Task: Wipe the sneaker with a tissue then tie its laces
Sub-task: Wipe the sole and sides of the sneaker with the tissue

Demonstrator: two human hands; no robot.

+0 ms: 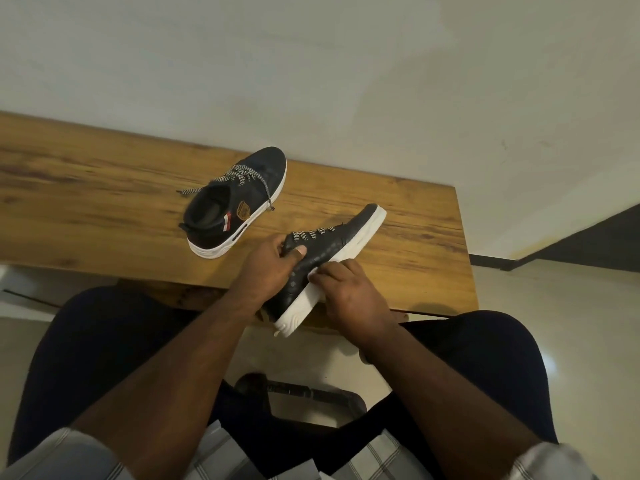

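Dim, warm indoor lighting, source not visible. Soft, even illumination on the pale wall (346, 64); no harsh glare there. Faint sheen on the wooden table (104, 188) and a small bright reflection on the floor tile (550, 358) at lower right. Deep shadow beneath the table edge and between the knees. Strong wide-angle distortion: table edges bowed and tilted. Slight softness and smearing toward the borders; plaid sleeves (86, 455) blurred at the bottom corners.
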